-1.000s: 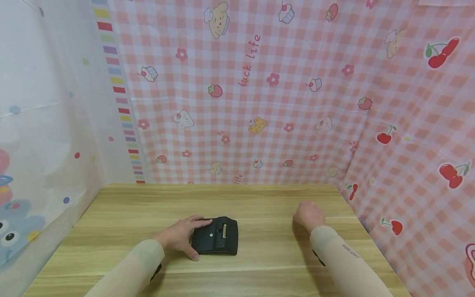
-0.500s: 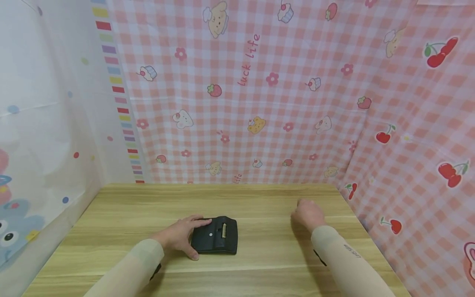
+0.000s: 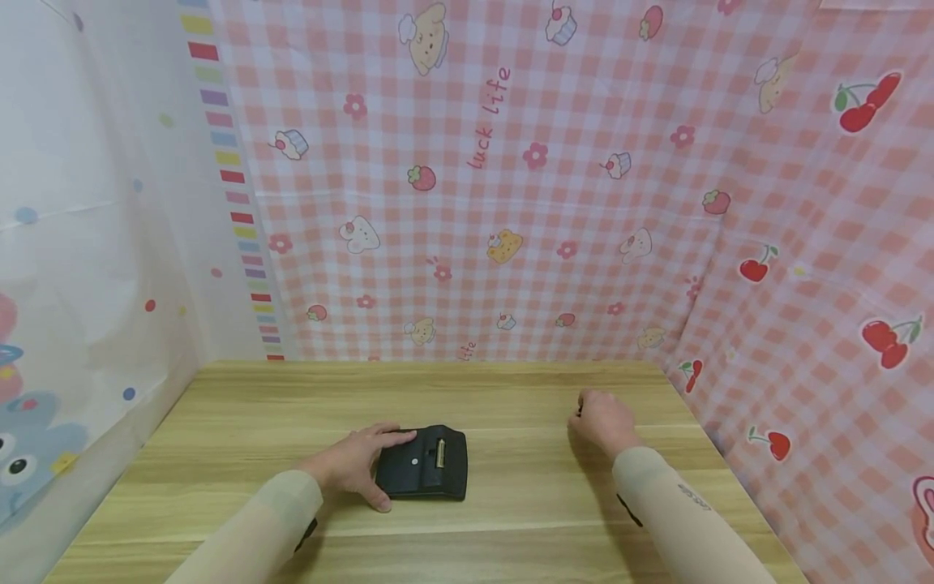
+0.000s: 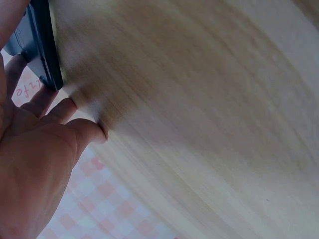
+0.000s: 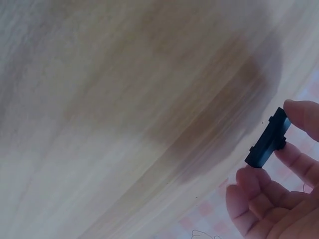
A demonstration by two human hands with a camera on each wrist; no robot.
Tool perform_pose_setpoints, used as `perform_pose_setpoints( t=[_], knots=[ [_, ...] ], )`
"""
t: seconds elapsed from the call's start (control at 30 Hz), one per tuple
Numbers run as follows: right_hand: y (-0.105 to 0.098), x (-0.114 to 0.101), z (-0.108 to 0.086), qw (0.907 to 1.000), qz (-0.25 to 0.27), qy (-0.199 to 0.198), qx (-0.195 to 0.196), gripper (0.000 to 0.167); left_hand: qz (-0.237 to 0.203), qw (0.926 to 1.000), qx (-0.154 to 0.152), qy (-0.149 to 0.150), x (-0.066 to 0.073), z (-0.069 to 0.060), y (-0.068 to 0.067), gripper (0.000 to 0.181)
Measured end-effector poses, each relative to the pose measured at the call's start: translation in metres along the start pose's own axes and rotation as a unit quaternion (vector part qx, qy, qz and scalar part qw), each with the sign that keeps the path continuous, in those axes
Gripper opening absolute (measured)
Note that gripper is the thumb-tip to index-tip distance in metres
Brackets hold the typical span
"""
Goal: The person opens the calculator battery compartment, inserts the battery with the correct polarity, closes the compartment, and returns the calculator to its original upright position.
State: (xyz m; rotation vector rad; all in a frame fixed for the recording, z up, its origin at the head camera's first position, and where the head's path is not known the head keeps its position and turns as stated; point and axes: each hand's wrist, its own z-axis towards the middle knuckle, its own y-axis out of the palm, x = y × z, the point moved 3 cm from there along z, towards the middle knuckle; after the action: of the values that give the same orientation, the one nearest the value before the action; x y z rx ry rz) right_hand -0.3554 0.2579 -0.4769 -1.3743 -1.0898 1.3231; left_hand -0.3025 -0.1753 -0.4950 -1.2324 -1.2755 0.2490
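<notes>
A flat black battery-powered device (image 3: 447, 478) lies on the table with its back up. In its open slot sits a small gold-coloured battery (image 3: 441, 454), and a white round spot is beside it. My left hand (image 3: 353, 464) grips the device's left end, thumb at the near edge and index finger over the far edge. The left wrist view shows the device's edge (image 4: 47, 50) between the fingers. Off to the right, my right hand (image 3: 609, 422) pinches a small black battery cover (image 5: 269, 138) between thumb and fingers, above the table. The head view mostly hides this cover.
The wood-grain table (image 3: 511, 535) runs back to a pink checked cloth (image 3: 467, 203). Another checked cloth (image 3: 824, 308) closes the right side, and a white patterned cloth (image 3: 95, 243) the left.
My right hand has moved slightly left and turned, so a bit of the black cover now shows at its fingertips. The left hand and the device stay in place.
</notes>
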Motion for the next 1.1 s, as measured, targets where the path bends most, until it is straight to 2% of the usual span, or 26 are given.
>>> perform_pose_setpoints(
  t=[0.3, 1.1],
  knots=[
    [-0.0005, 0.0003, -0.0016, 0.9993, 0.016, -0.011, 0.033, 0.029, 0.002, 1.0000, -0.002, -0.003, -0.0013, 0.0011, 0.0011, 0.113],
    [0.0019, -0.0017, -0.0045, 0.9987, 0.018, -0.030, 0.038, 0.033, 0.003, 1.0000, -0.002, -0.009, 0.0004, 0.0015, 0.0007, 0.114]
  ],
)
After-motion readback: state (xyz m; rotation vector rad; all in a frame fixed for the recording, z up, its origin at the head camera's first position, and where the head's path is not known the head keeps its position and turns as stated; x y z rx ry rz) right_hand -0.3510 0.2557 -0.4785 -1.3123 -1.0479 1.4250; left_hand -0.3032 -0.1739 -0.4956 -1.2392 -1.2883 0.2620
